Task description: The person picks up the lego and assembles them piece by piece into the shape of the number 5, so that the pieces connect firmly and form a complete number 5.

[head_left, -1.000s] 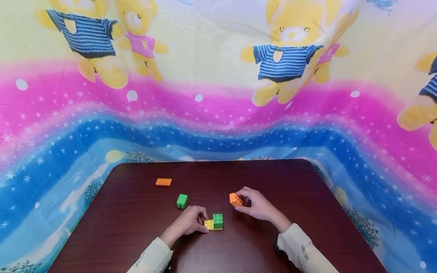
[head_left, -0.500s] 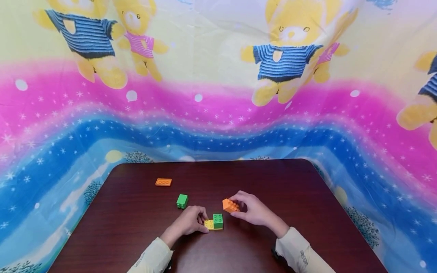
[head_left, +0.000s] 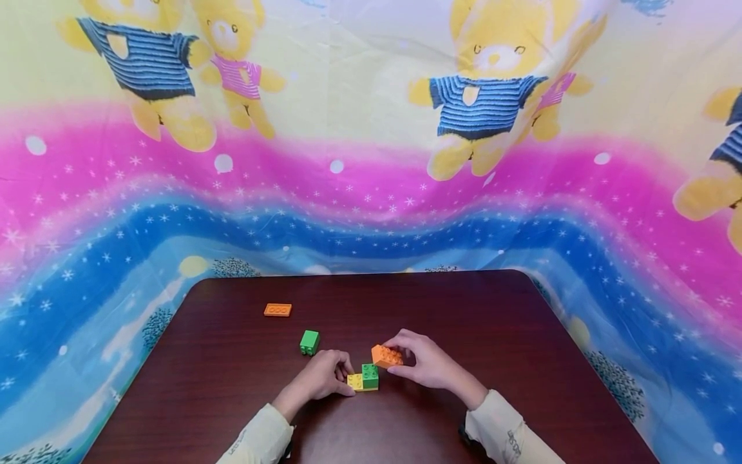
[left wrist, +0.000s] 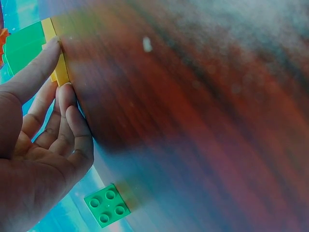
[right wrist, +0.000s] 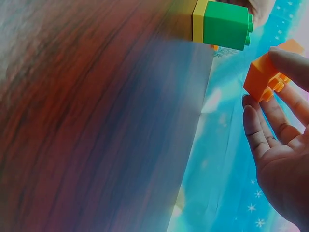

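Observation:
My left hand [head_left: 322,376] pinches the left end of a flat yellow toy building plate [head_left: 355,381] lying on the table. A green building brick [head_left: 370,376] with studs on top stands on the plate's right end. In my right hand [head_left: 430,362] is an orange building brick [head_left: 386,356], pinched between thumb and fingers, its studs turned toward the palm. It is held tilted just behind and to the right of the green brick. In the right wrist view a gap shows between the orange brick [right wrist: 263,77] and the green brick [right wrist: 226,25].
Beyond my left hand, a second green brick [head_left: 310,342] lies on its side. An orange plate [head_left: 278,310] lies farther back on the left. The dark wooden table [head_left: 464,303] ends at a printed cloth backdrop [head_left: 371,212].
My right hand has carried the orange brick left and nearer to me, up to the green brick, turning it somewhat. My left hand and the yellow plate have stayed in place.

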The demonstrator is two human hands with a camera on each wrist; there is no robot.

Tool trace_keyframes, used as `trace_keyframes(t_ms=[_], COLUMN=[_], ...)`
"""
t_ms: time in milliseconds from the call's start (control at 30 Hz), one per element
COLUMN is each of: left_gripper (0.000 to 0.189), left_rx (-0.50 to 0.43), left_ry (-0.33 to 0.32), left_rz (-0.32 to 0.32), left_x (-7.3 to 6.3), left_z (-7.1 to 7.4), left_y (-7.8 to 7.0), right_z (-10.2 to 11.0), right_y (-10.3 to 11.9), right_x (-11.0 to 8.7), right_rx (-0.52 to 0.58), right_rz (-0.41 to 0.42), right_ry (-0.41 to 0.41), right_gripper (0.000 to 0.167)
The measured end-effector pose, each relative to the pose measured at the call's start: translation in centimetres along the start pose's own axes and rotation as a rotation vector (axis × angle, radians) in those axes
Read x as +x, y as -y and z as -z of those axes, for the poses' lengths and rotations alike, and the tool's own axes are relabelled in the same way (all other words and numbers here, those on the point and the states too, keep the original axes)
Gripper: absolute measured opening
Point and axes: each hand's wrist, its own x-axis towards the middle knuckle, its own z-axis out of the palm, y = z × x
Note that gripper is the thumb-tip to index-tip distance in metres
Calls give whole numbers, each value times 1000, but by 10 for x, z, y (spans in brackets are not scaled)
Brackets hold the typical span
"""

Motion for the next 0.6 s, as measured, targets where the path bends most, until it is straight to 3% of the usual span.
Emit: trace_keyframes(t_ms=[600], left_gripper=[28], left_rx=[-4], left_ry=[8], left_rz=[9], left_x=[1], left_z=[0], left_y=[-1], right_z=[-11], right_y=[13], right_x=[5], right_rx=[13], right_rz=[36], right_ry=[30], right_gripper=[37])
